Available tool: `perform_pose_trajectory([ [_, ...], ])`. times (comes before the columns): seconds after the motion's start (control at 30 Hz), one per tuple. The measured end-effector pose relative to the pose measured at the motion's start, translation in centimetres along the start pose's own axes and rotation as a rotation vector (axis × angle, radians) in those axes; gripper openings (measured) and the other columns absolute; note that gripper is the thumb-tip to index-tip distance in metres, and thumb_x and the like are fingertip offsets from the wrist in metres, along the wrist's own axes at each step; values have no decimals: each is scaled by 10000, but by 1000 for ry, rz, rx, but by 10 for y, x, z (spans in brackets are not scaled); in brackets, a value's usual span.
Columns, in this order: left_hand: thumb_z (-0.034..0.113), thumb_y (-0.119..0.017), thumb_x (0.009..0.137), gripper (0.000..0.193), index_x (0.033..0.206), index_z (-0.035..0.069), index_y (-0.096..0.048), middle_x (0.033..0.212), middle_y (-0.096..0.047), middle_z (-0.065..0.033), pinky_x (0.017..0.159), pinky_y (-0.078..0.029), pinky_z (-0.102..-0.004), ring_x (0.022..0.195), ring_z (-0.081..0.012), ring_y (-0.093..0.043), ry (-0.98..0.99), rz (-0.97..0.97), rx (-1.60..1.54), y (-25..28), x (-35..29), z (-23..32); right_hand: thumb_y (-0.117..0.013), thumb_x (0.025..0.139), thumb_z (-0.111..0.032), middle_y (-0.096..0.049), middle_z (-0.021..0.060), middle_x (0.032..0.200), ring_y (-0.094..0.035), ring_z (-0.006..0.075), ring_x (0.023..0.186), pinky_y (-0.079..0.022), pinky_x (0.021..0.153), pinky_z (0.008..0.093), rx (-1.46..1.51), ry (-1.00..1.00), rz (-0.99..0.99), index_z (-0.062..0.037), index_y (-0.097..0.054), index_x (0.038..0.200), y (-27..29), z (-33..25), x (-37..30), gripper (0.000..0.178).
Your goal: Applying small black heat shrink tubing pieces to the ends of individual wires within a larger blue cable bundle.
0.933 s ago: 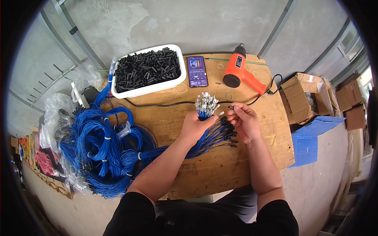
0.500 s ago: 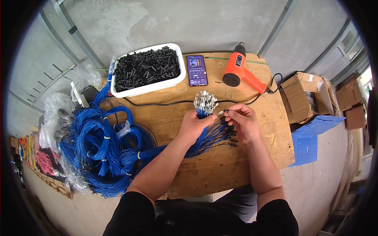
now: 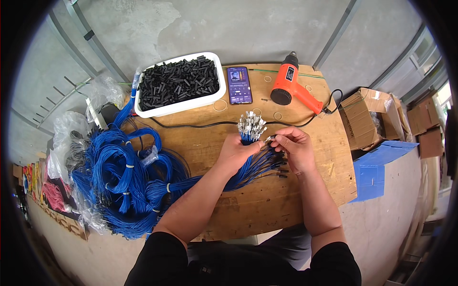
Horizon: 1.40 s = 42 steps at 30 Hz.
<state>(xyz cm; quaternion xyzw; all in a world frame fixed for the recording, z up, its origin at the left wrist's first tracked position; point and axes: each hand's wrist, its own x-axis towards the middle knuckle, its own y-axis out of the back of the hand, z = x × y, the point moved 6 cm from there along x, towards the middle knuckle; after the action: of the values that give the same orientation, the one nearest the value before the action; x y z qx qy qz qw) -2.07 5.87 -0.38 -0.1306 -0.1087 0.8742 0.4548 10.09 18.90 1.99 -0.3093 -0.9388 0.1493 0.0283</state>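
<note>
My left hand (image 3: 236, 153) is closed round a bundle of blue wires, whose silvery metal terminals (image 3: 251, 125) fan out above the fist. One terminal sticks out by the left thumb, toward my right hand (image 3: 294, 146). Between the right thumb and forefinger is a short black sleeve (image 3: 272, 137), its end at that terminal; how far it covers the metal is too small to tell. Below the hands, several wires (image 3: 255, 172) spread rightward, with black sleeves (image 3: 282, 170) on their ends. The bundle runs left into large coils of blue wire (image 3: 114, 167) tied with pale bands.
A white tub (image 3: 179, 108) heaped with black sleeves stands at the back left of the wooden table (image 3: 257, 212). Beside it lie a phone (image 3: 239, 86) and an orange heat gun (image 3: 289, 83). A black cord (image 3: 205, 125) crosses behind my hands. Cardboard boxes (image 3: 367, 117) stand at right.
The black sleeve in my right fingers has come to the protruding terminal, closing the small gap. My left hand and the terminals have shifted slightly right.
</note>
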Motion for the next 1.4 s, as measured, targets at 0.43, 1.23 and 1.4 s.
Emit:
perform_pose_trajectory([
  [0.43,92,-712,851,91,845,5,-687,718,-612,26,573,-407,-247,653,-50,-533,-31,-56,82,1,1,-3,-634,925,36,-727,106,997,-676,134,835,-552,745,264,-52,54,-48,14,-680,994,-2,-4,0,86],
  [1.23,109,-722,890,123,843,-1,-693,726,-625,34,573,-428,-239,653,-40,-534,-61,-20,76,2,2,-6,-625,967,-88,-712,95,930,-684,146,768,-571,671,253,197,-123,-17,4,-650,1073,2,1,1,142],
  [1.4,110,-727,882,121,847,-2,-697,727,-630,35,577,-428,-237,655,-38,-534,-34,-28,88,-1,1,-3,-622,978,-132,-706,85,873,-679,138,714,-572,625,240,262,-183,-59,2,-650,1021,7,10,3,143],
])
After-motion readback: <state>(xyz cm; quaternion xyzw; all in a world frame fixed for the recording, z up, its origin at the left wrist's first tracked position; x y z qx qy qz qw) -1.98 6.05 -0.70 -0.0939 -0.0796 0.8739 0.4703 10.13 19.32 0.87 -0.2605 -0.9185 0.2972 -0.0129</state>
